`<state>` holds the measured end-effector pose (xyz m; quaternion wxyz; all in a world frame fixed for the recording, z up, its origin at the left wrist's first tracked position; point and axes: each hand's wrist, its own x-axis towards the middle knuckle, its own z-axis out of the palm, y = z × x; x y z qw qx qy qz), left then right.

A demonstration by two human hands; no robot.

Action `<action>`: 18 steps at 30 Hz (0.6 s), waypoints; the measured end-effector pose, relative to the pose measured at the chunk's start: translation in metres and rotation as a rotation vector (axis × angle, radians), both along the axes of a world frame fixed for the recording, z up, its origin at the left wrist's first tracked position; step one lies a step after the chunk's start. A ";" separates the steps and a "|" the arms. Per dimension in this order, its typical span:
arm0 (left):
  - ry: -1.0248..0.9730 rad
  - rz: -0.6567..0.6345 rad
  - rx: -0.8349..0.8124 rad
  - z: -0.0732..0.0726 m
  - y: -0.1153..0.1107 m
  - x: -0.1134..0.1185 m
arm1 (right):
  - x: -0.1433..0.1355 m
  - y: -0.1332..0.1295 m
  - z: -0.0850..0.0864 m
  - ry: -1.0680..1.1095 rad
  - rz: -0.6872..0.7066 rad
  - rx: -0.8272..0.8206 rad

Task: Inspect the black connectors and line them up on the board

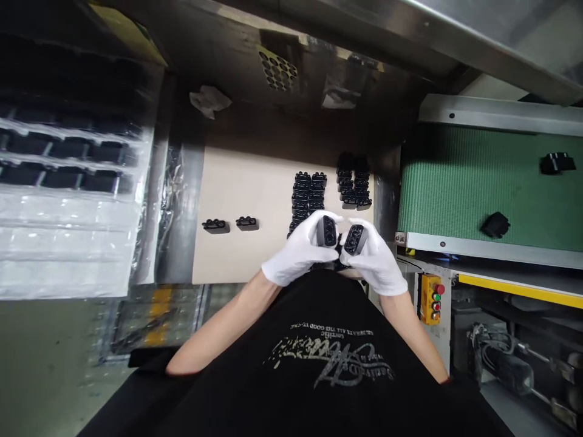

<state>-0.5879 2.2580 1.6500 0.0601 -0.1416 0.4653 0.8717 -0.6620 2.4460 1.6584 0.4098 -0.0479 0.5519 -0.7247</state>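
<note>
Both hands wear white gloves and are held close together near the front edge of the work board. My left hand is closed around a black plastic part with round recesses in its face. A similar black plastic part sits in my right hand, gripped between thumb and fingers. Beyond the hands, black parts stand in a double row, and a second cluster of them lies farther right. Two single parts, one beside another, stand on the left of the board.
The beige board lies on a metal bench. On the right runs a green conveyor belt carrying black pieces, with a yellow button box below it. Left is a plastic tray with rows of black parts. A crumpled white cloth lies behind.
</note>
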 end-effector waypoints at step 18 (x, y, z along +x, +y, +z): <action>0.375 -0.055 -0.369 0.039 0.000 0.070 | 0.054 -0.016 0.075 1.086 0.164 0.443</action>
